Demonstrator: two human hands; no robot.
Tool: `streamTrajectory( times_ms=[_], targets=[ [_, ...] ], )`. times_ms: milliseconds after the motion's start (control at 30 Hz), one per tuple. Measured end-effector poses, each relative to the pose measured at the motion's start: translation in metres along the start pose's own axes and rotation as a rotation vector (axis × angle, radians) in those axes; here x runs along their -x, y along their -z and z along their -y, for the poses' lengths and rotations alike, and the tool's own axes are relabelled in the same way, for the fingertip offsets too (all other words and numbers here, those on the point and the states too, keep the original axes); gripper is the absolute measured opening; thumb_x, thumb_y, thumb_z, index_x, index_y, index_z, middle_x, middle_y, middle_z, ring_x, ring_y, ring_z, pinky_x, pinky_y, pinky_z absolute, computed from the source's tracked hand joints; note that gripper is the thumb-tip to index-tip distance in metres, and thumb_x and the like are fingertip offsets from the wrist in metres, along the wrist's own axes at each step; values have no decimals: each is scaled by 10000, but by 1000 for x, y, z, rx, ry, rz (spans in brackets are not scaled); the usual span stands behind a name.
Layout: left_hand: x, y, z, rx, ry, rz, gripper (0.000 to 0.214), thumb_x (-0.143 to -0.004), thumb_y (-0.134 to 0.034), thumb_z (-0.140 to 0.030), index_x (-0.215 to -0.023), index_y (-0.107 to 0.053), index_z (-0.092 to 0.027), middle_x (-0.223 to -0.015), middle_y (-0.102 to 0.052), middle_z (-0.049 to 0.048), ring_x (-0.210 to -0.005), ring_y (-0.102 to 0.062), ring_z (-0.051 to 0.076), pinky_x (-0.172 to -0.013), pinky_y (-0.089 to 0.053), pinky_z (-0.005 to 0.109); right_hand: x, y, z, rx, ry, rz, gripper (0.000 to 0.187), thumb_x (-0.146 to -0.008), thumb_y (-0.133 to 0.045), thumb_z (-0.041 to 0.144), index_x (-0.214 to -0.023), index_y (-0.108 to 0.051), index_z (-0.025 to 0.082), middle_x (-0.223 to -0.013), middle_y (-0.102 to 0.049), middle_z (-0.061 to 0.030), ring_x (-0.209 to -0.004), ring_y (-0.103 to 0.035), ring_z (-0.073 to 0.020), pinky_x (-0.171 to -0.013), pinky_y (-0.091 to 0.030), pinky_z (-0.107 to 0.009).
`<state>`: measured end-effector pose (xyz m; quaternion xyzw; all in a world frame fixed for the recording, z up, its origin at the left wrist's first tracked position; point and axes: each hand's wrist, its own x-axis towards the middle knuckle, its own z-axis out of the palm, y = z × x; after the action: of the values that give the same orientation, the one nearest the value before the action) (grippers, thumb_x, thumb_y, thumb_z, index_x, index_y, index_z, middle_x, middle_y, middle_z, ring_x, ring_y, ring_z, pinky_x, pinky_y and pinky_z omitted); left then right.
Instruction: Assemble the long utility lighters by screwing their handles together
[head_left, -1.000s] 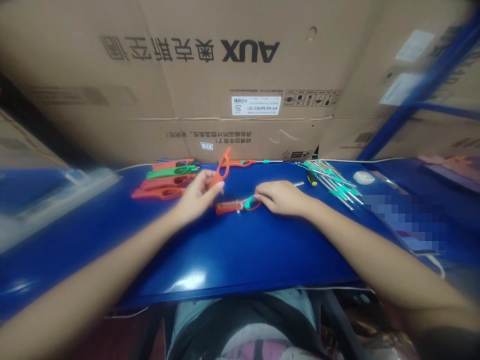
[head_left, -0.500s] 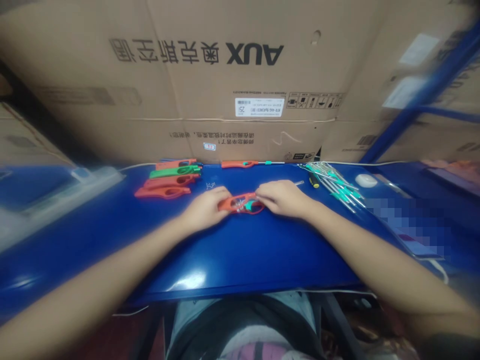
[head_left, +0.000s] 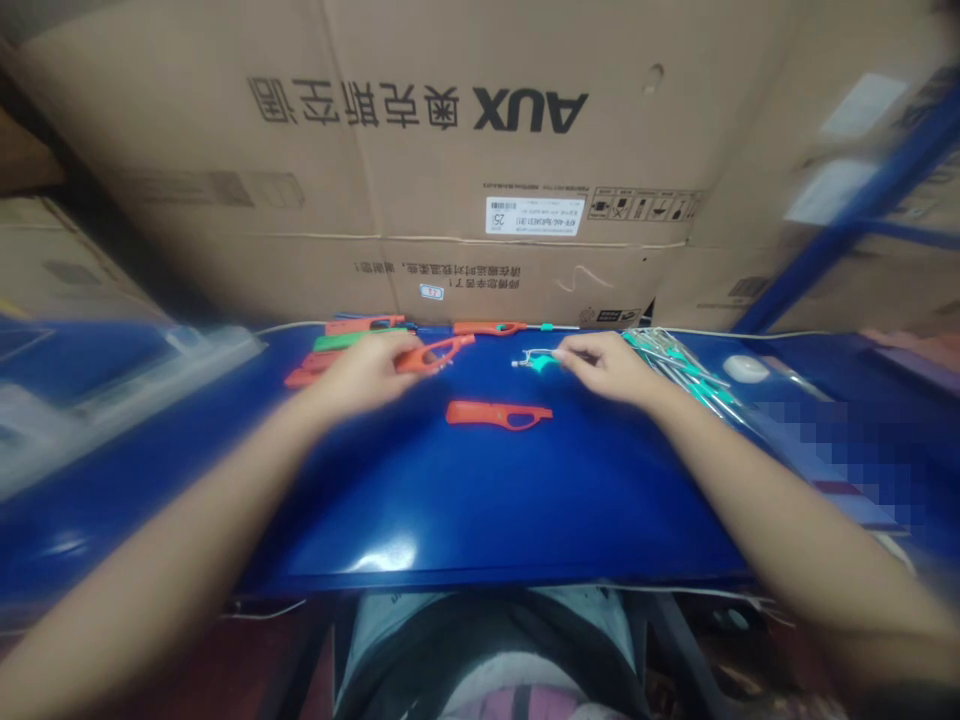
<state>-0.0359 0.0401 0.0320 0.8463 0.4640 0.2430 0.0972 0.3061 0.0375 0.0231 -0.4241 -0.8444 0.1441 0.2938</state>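
Observation:
My left hand point(head_left: 365, 372) is closed round one end of an orange plastic shell half point(head_left: 439, 352), held just above the blue table point(head_left: 487, 500). My right hand point(head_left: 609, 364) pinches a small teal and metal wire part point(head_left: 536, 360) at its right end. A second orange shell half point(head_left: 498, 413) lies flat on the table between and in front of both hands, touched by neither.
A stack of orange and green shells point(head_left: 341, 345) lies behind my left hand. Another orange lighter-like piece point(head_left: 491, 327) rests at the table's back edge. A pile of teal-handled metal rods point(head_left: 686, 370) and a white disc point(head_left: 746, 368) sit right. Cardboard boxes point(head_left: 480, 160) wall the back.
The hands held one orange piece together at the table's middle. Now they have drawn apart: left carries one shell half back left, right lifts out the teal wire part, the other half lies free.

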Motion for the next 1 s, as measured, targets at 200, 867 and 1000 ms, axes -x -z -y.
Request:
streamTrajectory(
  times_ms=[200,867,1000],
  targets=[
    [5,-44,-38,725,314,-35,448,-763,-778,-535,-1002,-750,-158,-915,-755,72,-787,-658,186,-741,-491,298,-1,-18,21,-244,52,-11,421,-1004,-470,529,-768,-573,196,-842,-613,-33,-805,-575,-167,-808,-467,-325],
    [9,-62,-27,359,-88,-110,227,-893,-624,-326,-1023,-736,-178,-1095,-716,90,-1007,-665,230,-924,-510,358,-4,7,20,-411,-180,-96,475,-918,-561,660,-777,-596,208,-577,-439,51,-516,-368,-104,-527,-314,-250],
    [10,-63,-18,177,-171,14,264,-934,-613,-394,-1091,-713,-206,-1156,-704,81,-1043,-677,232,-923,-522,333,-3,35,-19,233,-269,-436,397,-975,-460,527,-787,-601,207,-795,-643,-77,-751,-577,-216,-724,-423,-331]
  ],
)
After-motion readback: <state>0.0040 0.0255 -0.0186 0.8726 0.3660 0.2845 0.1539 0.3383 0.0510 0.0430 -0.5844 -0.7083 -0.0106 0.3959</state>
